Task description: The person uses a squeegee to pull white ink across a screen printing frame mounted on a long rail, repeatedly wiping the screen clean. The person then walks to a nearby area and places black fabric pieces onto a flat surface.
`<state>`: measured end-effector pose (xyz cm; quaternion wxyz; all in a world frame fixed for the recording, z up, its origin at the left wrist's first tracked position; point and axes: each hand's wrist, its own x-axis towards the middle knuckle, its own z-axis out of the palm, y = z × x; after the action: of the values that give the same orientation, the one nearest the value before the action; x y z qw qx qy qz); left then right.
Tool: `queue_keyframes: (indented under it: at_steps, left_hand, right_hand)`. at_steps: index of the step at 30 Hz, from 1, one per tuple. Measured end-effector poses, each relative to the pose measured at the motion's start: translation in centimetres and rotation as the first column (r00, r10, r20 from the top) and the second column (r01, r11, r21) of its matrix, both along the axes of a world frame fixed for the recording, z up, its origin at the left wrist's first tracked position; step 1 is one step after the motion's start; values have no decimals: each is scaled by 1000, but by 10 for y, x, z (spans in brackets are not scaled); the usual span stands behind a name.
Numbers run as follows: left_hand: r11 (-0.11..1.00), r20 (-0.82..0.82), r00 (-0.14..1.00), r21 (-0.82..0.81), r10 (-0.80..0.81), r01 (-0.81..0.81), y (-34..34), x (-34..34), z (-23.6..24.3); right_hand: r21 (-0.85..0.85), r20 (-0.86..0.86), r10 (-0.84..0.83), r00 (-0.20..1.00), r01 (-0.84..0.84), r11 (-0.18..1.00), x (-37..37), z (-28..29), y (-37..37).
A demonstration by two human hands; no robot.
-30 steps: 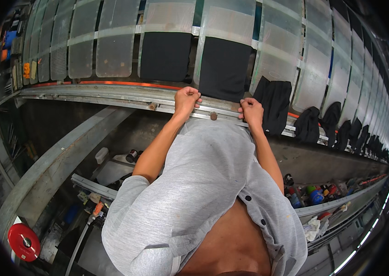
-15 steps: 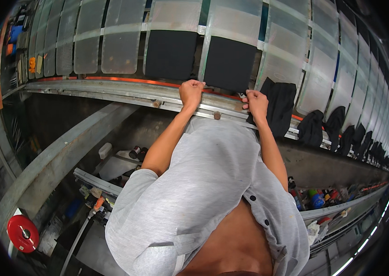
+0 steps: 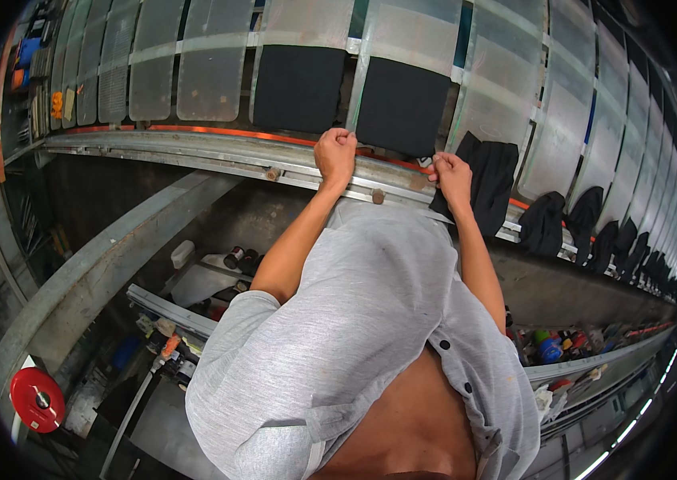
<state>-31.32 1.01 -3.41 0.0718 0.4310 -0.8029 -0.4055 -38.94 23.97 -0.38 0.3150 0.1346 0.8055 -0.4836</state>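
A black cloth panel (image 3: 404, 106) lies flat on a pale, translucent board in front of me. My left hand (image 3: 335, 157) is closed, its thumb and fingers pinched at the panel's near left corner. At the near right corner my right hand (image 3: 453, 179) is closed in a similar pinch, its other fingers curled. The bit of cloth between the fingertips is too small to see clearly. Another black panel (image 3: 298, 90) is spread on the board to the left. Beside my right hand, a loose black cloth (image 3: 489, 180) drapes over the rail.
A metal rail (image 3: 218, 150) with an orange-red strip runs along the boards' near ends. Rows of boards (image 3: 209, 84) stretch to both sides, with bunched black cloths (image 3: 542, 224) at the right. A curved grey beam (image 3: 106, 260) and a red disc (image 3: 37, 400) stand at lower left.
The view has shifted slightly. Both hands stay at the near corners of the same black panel, with their fingers still pinched.
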Motion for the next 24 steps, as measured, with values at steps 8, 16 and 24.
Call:
queue_keyframes:
  at_steps: [8, 16, 24]
  left_hand:
    - [995, 90, 994, -78, -62, 70, 5, -13, -1]
    - [992, 9, 999, 117, 41, -42, -1, -9, -3]
    - [992, 4, 992, -10, -124, 124, 4, -14, 14]
  right_hand:
    - [12, -10, 30, 1000, -30, 999, 6, -10, 5]
    - [-17, -3, 23, 1000, -23, 1000, 4, -12, 8]
    - [-19, -10, 26, 1000, -26, 999, 2, -12, 9]
